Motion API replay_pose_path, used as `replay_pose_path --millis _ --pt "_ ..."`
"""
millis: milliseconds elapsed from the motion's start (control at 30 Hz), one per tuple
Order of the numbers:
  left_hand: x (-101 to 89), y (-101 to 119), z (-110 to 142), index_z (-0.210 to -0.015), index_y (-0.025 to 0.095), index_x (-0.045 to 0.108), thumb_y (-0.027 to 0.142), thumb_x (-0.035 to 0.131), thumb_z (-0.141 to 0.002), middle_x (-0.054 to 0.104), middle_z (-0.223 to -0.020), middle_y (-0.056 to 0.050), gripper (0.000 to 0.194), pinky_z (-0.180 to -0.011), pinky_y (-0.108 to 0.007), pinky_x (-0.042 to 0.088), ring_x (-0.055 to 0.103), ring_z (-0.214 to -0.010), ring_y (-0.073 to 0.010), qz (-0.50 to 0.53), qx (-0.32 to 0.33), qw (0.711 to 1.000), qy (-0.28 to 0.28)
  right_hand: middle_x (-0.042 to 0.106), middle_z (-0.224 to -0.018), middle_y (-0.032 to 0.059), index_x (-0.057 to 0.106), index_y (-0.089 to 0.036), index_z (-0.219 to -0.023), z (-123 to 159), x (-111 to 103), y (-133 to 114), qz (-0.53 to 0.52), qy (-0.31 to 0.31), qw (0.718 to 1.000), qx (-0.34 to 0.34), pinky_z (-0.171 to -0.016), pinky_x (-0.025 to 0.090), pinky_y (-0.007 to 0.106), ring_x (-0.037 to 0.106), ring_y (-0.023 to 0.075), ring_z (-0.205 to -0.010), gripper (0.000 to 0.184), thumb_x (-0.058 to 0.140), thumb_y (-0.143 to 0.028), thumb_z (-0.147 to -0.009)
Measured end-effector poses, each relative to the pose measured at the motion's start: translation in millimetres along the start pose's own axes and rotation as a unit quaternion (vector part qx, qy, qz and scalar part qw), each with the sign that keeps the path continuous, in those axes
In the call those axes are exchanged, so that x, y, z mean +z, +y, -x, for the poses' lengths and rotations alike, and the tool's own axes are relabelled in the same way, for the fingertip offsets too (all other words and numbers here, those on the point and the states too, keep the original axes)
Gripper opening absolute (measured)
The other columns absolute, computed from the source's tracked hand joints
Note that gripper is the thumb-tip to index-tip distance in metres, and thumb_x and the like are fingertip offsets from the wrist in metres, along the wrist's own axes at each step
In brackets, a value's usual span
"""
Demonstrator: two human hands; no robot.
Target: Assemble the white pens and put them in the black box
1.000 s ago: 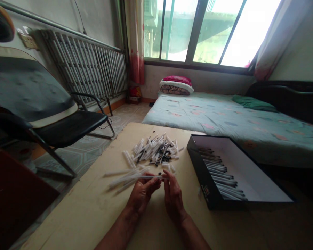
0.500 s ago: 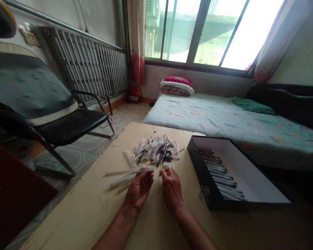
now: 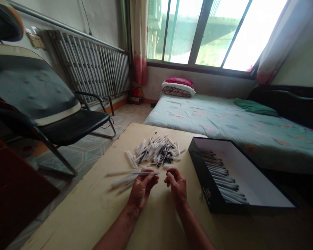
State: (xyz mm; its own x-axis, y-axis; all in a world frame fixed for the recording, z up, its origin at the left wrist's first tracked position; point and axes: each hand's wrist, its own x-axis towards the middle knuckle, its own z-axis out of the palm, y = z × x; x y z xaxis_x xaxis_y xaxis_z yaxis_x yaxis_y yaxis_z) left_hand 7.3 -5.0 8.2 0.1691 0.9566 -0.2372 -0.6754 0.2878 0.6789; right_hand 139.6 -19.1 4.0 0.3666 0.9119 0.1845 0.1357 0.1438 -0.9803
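Note:
My left hand (image 3: 142,187) pinches a thin clear pen barrel (image 3: 143,172) that points left, just above the tan board (image 3: 99,211). A little to its right, my right hand (image 3: 176,184) has its fingertips curled together on something too small to make out. Beyond both hands lies a heap of white and black pen parts (image 3: 156,152). A few long clear barrels (image 3: 121,178) rest on the board left of my left hand. To the right stands a black open box (image 3: 253,173) with several finished pens lined along its left side.
A black chair (image 3: 54,118) stands to the left on the tiled floor, in front of a radiator (image 3: 94,69). A bed with a pale green sheet (image 3: 224,121) lies beyond the board under the window. A dark red surface (image 3: 13,194) sits at lower left.
My hands came apart after being together on one barrel. They reached toward the heap, then drew back a little; the left hand still holds a barrel.

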Motion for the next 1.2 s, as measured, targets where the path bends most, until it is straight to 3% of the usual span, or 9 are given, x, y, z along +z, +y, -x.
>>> replay_pose_path --millis 100,233,467,733,933,1200 --pt "0.2 -1 -3 -0.084 0.015 0.062 0.015 0.073 -0.064 0.071 -0.076 -0.004 0.022 -0.073 -0.026 0.052 0.067 -0.072 -0.0147 -0.016 0.015 1.0 -0.015 0.054 -0.061 -0.0028 0.054 -0.016 -0.079 0 5 6 -0.1 -0.006 0.995 0.019 -0.047 0.041 0.021 0.052 0.0107 -0.052 0.016 0.055 -0.031 -0.074" --pt "0.9 -1 -6 -0.084 0.014 0.063 0.016 0.071 -0.067 0.071 -0.077 -0.004 0.019 -0.078 -0.029 0.05 0.066 -0.076 -0.0157 -0.033 0.023 0.998 -0.047 0.054 -0.059 -0.004 0.054 -0.017 -0.076 1 10 9 -0.16 -0.016 0.987 0.024 -0.046 0.041 0.02 0.051 0.009 -0.049 0.013 0.059 -0.028 -0.07" --pt "3.1 0 -6 -0.082 0.015 0.063 0.018 0.069 -0.07 0.071 -0.078 -0.005 0.013 -0.078 -0.03 0.049 0.065 -0.078 -0.0167 -0.066 0.027 0.994 -0.082 0.054 -0.061 -0.004 0.054 -0.018 -0.076 2 10 7 -0.161 -0.039 0.986 0.019 -0.047 0.041 0.019 0.05 0.0081 -0.05 0.011 0.061 -0.026 -0.072" --pt "1.7 -2 -9 -0.08 0.014 0.064 0.019 0.071 -0.068 0.07 -0.077 -0.004 0.015 -0.076 -0.029 0.048 0.064 -0.075 -0.0158 -0.083 0.034 0.993 -0.074 0.056 -0.066 -0.0022 0.057 -0.017 -0.081 3 9 9 -0.145 -0.053 0.988 0.02 -0.05 0.043 0.021 0.052 0.0088 -0.053 0.015 0.061 -0.03 -0.075" --pt "-1.7 -4 -12 -0.08 0.014 0.063 0.019 0.072 -0.067 0.07 -0.072 -0.003 0.016 -0.072 -0.027 0.048 0.064 -0.07 -0.0136 -0.08 0.043 0.994 -0.062 0.058 -0.064 -0.0007 0.056 -0.016 -0.082 3 10 13 -0.077 -0.059 0.995 0.019 -0.049 0.042 0.021 0.053 0.0101 -0.053 0.021 0.056 -0.037 -0.08" --pt "-3.8 -3 -11 -0.08 0.014 0.061 0.021 0.073 -0.067 0.069 -0.067 -0.002 0.019 -0.063 -0.025 0.048 0.062 -0.062 -0.0127 -0.099 0.049 0.991 -0.072 0.05 -0.053 -0.0019 0.05 -0.019 -0.063 8 13 15 0.116 -0.045 0.99 -0.068 -0.048 0.035 0.021 0.048 0.0109 -0.049 0.037 0.038 -0.043 -0.089"
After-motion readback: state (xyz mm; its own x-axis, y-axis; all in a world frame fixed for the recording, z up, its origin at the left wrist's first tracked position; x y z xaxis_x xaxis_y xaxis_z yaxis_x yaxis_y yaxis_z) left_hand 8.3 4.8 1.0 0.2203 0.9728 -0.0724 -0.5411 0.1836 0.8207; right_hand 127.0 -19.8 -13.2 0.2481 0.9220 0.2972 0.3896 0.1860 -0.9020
